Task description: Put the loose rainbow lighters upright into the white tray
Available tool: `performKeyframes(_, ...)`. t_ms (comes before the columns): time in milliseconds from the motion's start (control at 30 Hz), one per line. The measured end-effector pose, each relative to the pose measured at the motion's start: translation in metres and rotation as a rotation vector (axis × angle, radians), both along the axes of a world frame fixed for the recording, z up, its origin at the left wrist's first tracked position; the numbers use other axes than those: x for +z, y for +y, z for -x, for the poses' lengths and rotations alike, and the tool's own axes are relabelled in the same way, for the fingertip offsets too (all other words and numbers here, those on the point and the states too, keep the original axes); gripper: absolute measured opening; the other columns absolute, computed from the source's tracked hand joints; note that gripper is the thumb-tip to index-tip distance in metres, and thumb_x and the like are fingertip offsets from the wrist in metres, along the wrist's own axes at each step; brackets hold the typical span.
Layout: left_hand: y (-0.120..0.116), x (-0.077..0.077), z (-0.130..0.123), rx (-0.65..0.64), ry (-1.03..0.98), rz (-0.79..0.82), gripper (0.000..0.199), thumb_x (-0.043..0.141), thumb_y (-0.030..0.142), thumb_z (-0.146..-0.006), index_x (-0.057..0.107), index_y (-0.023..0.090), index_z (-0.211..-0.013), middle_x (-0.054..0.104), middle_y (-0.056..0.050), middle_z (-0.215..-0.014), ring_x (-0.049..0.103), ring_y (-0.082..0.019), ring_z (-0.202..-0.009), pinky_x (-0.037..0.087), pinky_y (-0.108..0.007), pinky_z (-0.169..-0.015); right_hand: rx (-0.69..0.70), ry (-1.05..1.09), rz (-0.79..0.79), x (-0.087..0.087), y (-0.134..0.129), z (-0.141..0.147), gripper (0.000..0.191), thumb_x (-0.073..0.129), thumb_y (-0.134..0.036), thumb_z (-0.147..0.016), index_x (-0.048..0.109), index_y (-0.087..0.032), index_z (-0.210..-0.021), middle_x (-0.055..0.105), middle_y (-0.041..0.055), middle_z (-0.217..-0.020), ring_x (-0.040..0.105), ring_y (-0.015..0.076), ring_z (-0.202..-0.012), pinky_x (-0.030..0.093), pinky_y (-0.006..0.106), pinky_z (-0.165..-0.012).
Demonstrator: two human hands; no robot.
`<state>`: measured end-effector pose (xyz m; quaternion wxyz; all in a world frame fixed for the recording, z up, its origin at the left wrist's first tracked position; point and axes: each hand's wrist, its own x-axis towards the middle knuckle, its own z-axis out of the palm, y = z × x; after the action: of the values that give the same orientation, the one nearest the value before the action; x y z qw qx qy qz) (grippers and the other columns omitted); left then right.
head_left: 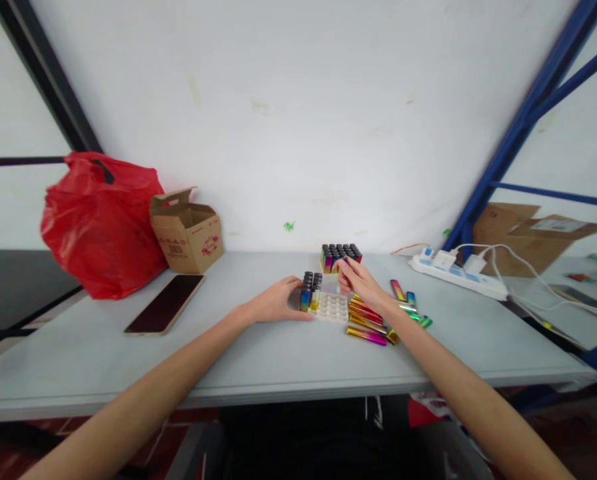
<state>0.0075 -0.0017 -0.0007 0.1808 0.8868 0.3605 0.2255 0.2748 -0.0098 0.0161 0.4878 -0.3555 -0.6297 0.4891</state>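
A white tray (pixel 332 308) with rows of round holes lies on the table. Along its left side several blue and gold lighters (pixel 306 297) with black tops stand upright. My left hand (pixel 279 300) grips the tray's left end, thumb along the front edge and fingers behind. Over the tray's back right part is my right hand (pixel 354 277), its fingers pinched on a lighter that they mostly hide. Several loose, shiny lighters (pixel 367 335) in gold, red, purple and green lie right of the tray, partly under my right forearm.
Behind my right hand stands a block of black-topped lighters (pixel 328 257). A phone (pixel 165 305), an open carton (pixel 193 243) and a red plastic bag (pixel 105 227) are on the left. To the right lie a power strip (pixel 458 275) with chargers and flattened cardboard (pixel 521 243).
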Motion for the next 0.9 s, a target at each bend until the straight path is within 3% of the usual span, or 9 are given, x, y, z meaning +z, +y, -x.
performKeyframes(100,-0.0003,0.0005,0.0,-0.002,-0.007,-0.009,0.079,0.087,0.073,-0.071,0.068,0.021,-0.128,0.071,-0.013,-0.131,0.067,-0.039,-0.124,0.053,-0.048,-0.109,0.004,0.024,0.153,0.0016,-0.0018,0.0047,0.065,0.063,-0.088,-0.085,0.055,-0.023,-0.081,0.034,-0.0087,-0.059,0.026,0.0082,-0.048,0.02,0.023,-0.045)
performKeyframes(167,-0.0005,0.001,0.0,-0.002,-0.006,-0.009,0.078,0.087,0.072,-0.071,0.068,0.021,-0.127,0.071,-0.013,-0.13,0.068,-0.039,-0.123,0.054,-0.048,-0.109,-0.012,0.026,0.204,0.0025,-0.0023,0.0073,0.072,0.052,-0.092,-0.088,0.047,-0.023,-0.067,0.03,-0.007,-0.057,0.023,0.0088,-0.048,0.016,0.024,-0.045)
performKeyframes(433,-0.0007,0.0016,0.0002,0.005,-0.002,-0.008,0.081,0.087,0.073,-0.071,0.068,0.02,-0.129,0.071,-0.013,-0.132,0.067,-0.039,-0.124,0.054,-0.049,-0.109,-0.234,-0.025,0.178,-0.0032,-0.004,0.01,0.059,0.044,-0.064,-0.099,0.032,-0.026,-0.055,0.022,-0.0062,-0.051,0.015,0.01,-0.047,0.013,0.028,-0.046)
performKeyframes(567,-0.0012,0.0029,0.0001,-0.007,-0.006,0.0,0.08,0.087,0.072,-0.072,0.067,0.02,-0.13,0.07,-0.013,-0.132,0.068,-0.038,-0.123,0.054,-0.048,-0.11,-0.226,-0.037,0.123,-0.0034,-0.0028,0.0088,0.064,0.048,-0.075,-0.095,0.035,-0.026,-0.055,0.024,-0.0064,-0.051,0.017,0.0096,-0.046,0.014,0.028,-0.046)
performKeyframes(733,-0.0002,0.002,-0.0001,-0.003,0.0,-0.017,0.077,0.087,0.071,-0.072,0.068,0.02,-0.127,0.071,-0.013,-0.131,0.068,-0.038,-0.122,0.054,-0.049,-0.109,-0.13,-0.011,0.108,-0.0013,-0.0004,0.009,0.069,0.051,-0.089,-0.086,0.056,-0.022,-0.067,0.029,-0.0074,-0.053,0.021,0.0094,-0.046,0.016,0.027,-0.047)
performKeyframes(900,-0.0007,0.0027,-0.0004,-0.006,-0.003,-0.02,0.076,0.088,0.07,-0.071,0.069,0.021,-0.126,0.071,-0.013,-0.129,0.069,-0.038,-0.121,0.054,-0.049,-0.109,-0.217,-0.057,0.126,-0.006,-0.0025,0.0088,0.062,0.049,-0.074,-0.093,0.041,-0.025,-0.056,0.028,-0.0056,-0.051,0.022,0.0097,-0.045,0.015,0.028,-0.047)
